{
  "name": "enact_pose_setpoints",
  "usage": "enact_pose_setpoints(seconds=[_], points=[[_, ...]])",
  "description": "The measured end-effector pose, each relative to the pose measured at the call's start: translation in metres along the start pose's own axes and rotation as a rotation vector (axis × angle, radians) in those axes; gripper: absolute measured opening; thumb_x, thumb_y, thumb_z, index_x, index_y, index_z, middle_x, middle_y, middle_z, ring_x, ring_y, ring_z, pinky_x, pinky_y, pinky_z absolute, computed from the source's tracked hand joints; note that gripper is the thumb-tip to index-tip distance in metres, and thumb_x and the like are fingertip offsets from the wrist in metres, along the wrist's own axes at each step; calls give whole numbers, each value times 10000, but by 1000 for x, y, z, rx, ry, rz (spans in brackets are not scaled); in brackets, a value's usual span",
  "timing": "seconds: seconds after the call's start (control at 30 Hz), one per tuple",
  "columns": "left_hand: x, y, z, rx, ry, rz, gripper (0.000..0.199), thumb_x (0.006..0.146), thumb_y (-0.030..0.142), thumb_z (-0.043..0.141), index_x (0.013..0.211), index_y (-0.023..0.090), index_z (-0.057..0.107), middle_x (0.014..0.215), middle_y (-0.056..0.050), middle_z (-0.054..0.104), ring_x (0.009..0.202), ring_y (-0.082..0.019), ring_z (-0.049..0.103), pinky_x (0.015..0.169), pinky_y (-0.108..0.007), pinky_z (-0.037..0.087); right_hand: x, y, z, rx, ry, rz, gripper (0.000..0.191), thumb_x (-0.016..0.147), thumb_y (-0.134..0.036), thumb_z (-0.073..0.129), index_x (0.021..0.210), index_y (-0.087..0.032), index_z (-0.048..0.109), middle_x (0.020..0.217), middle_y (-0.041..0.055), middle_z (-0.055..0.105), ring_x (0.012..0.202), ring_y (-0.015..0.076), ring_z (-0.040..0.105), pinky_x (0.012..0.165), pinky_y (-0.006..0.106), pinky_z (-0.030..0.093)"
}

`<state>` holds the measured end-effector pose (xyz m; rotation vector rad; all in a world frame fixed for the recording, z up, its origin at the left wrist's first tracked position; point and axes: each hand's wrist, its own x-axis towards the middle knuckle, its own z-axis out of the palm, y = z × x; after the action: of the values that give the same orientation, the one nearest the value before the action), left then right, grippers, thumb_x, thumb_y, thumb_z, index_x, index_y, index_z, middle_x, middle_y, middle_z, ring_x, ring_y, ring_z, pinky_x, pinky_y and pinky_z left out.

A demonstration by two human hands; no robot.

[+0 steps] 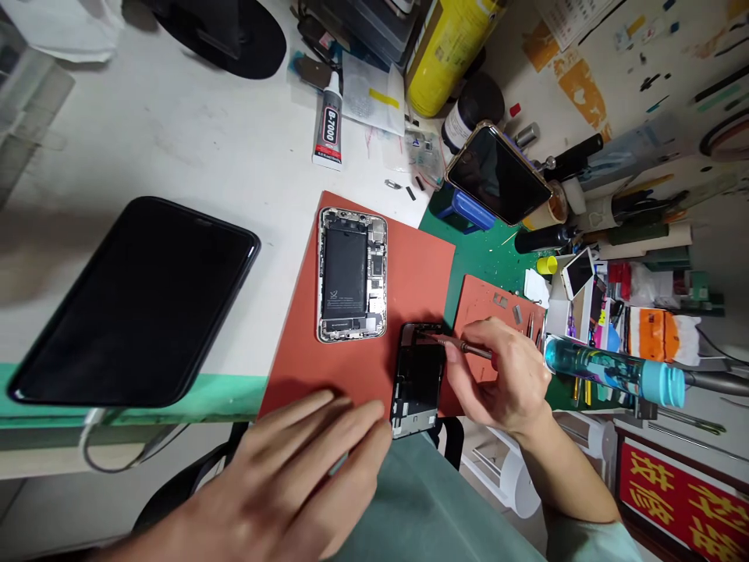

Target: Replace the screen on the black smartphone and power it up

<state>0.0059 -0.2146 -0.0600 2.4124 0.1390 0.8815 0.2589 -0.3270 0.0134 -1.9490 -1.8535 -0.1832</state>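
Observation:
My right hand (506, 375) pinches a slim pen-like metal tool (477, 350), whose exact kind I cannot tell. Its point meets the upper part of a detached phone screen (422, 375), which lies with its inner side up at the near edge of a red-brown mat (409, 265). My left hand (316, 468) reaches in from the lower left, fingers stretched out and nothing visible in them. Its fingertips are close to the screen's left edge; whether they touch it I cannot tell. Above them on the mat rests an opened phone body (352, 275), showing its black battery and circuit board.
To the left, a large dark tablet-like device (134, 304) has a white cable (90, 437) below it. A B-7000 glue tube (328, 125) lies behind the mat. At right are a phone on a blue stand (497, 172), a smaller red mat (477, 300) with small parts, and a blue bottle (608, 371).

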Motion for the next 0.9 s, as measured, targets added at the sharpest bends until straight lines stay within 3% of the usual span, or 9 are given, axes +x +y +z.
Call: enact_pose_setpoints(seconds=[0.17,0.3,0.43,0.73,0.9], points=[[34,-15,21,67,-112,63,288,925,-6,527,1071,113,745,1224,-125,828,921,-255,799,864,-425,608,0,0,1,-20,11,1,196,990,-92,696,1141,-186,616,724,-17,656,585,143,586,531,296,467],[36,-17,24,110,-200,52,310,958,11,481,1087,120,742,1361,-138,781,957,-267,802,850,-431,610,1,-1,2,1,-5,-17,225,981,-77,668,1171,-187,616,725,-19,657,575,145,583,518,299,463],[39,-15,23,119,-264,35,275,973,24,458,981,141,708,1438,-172,734,941,-260,807,763,-408,612,0,-2,2,-24,8,-1,233,971,-101,715,1166,-185,617,741,-15,669,573,143,583,524,302,466],[41,-16,25,123,-301,20,272,931,0,455,993,139,680,1402,-186,751,958,-277,820,769,-422,648,0,-5,2,-25,1,13,212,990,-67,664,1144,-200,603,696,-35,629,569,133,572,521,288,457],[40,-16,25,86,-303,2,331,902,-9,462,1108,107,694,1324,-174,788,966,-283,823,789,-434,662,1,-5,1,-38,-3,0,236,974,-34,678,1111,-211,606,678,-48,616,549,130,555,512,289,431]])
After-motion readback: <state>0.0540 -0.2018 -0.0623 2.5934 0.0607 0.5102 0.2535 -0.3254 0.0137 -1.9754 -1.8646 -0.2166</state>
